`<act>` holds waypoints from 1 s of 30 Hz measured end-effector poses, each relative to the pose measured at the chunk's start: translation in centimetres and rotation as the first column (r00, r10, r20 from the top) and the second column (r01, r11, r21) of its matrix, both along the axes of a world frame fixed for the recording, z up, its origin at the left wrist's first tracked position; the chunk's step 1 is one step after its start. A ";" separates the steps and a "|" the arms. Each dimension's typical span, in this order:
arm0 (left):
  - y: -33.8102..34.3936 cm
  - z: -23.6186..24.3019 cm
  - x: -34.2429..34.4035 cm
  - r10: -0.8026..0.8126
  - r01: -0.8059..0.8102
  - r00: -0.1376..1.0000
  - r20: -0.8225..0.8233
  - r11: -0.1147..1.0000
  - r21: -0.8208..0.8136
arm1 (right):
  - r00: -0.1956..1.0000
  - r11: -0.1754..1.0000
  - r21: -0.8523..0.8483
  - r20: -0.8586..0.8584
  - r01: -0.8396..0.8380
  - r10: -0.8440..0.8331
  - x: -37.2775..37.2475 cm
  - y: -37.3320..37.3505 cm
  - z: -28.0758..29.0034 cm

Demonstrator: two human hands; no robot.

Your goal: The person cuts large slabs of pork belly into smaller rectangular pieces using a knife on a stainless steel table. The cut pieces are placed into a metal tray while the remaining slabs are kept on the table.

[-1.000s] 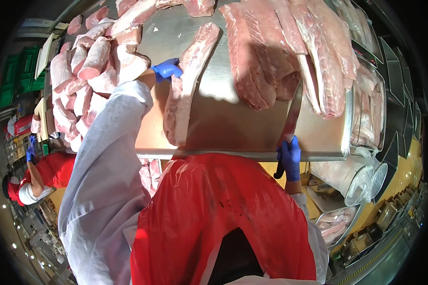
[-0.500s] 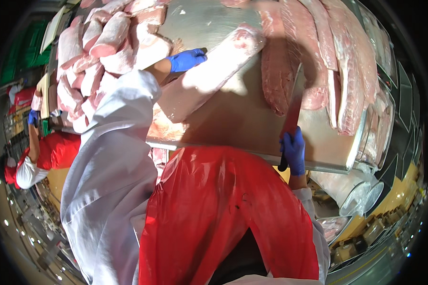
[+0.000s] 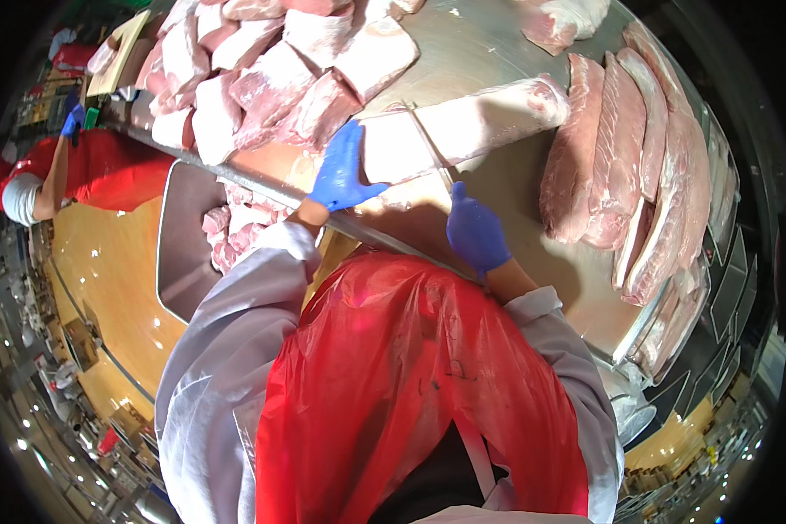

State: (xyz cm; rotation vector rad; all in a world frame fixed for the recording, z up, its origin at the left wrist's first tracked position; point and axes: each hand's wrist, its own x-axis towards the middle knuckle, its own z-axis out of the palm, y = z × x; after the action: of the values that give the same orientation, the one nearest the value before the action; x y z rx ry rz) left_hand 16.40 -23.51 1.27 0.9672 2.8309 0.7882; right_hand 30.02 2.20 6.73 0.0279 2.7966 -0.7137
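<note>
A long pale pork loin lies across the metal table in front of me, its left end toward my left hand. My left hand, in a blue glove, rests flat against that end, fingers stretched and thumb spread. In my blue-gloved right hand is a knife, its handle mostly hidden by the fingers. The narrow blade points away from me and lies across the loin, a short way from the left end. Whether it has entered the meat, I cannot tell.
Cut pork chunks are heaped at the far left. More whole loins lie side by side at the right, with another meat piece at the back. A metal bin below the table edge contains small pieces. A co-worker stands at the left.
My left hand has come nearer and opened against the loin's end. The loin is turned more crosswise. My right hand has brought the knife leftward from the table's right side onto it.
</note>
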 end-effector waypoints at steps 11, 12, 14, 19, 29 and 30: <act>4.8 0.1 -1.2 -0.012 -0.002 0.998 -0.068 0.978 -0.207 | 0.987 0.981 0.159 0.098 0.109 -0.125 -1.0 -2.9 2.7; 4.9 0.3 -1.1 -0.009 -0.008 0.997 -0.079 0.978 -0.209 | 0.984 0.979 0.172 0.115 0.112 -0.132 -1.0 -3.1 2.8; 5.2 0.7 -1.0 0.002 -0.024 0.995 -0.103 0.977 -0.214 | 0.978 0.974 0.196 0.150 0.114 -0.144 -1.2 -3.3 2.8; 5.6 0.5 -2.1 -0.030 0.013 0.995 -0.099 0.986 -0.165 | 0.985 0.981 0.122 0.058 0.154 -0.162 -2.0 -3.3 2.0; 5.3 0.6 -2.6 -0.001 -0.002 1.000 -0.016 0.981 -0.194 | 0.956 0.984 0.065 0.234 0.164 -0.175 -6.9 -3.4 -0.6; 5.6 0.6 -2.6 0.003 0.001 1.000 0.021 0.983 -0.186 | 0.955 0.980 0.119 0.234 0.159 -0.183 -5.5 -2.7 -1.2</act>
State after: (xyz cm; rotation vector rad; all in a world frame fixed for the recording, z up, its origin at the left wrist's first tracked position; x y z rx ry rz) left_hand 13.77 -17.88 1.84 0.9248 2.8239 0.5183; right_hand 24.48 -0.49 5.56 0.3567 2.6095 -0.5653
